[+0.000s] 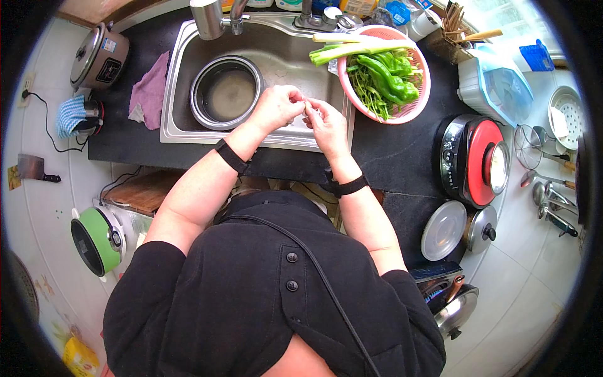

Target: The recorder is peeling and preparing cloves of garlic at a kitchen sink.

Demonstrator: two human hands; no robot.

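Observation:
Over the front right part of the stainless steel sink (292, 66), my left hand (279, 109) and my right hand (329, 126) meet at the fingertips. Between them they pinch a small pale piece (305, 103), too small and too covered to name. To the left of my left hand, a round metal pot (194, 96) stands in the sink with cloudy water (229, 97) in it. Beside my right hand, a pink plastic colander (426, 96) holds green peppers (388, 77) and leafy green stems (370, 96). Scallion stalks (362, 49) lie across its rim.
The faucet (235, 21) rises behind the sink. A purple cloth (150, 92) and a rice cooker (100, 56) are on the left. On the right are an electric cooker with a red top (478, 155), a plastic lid (443, 231) and a blue-lidded container (499, 85).

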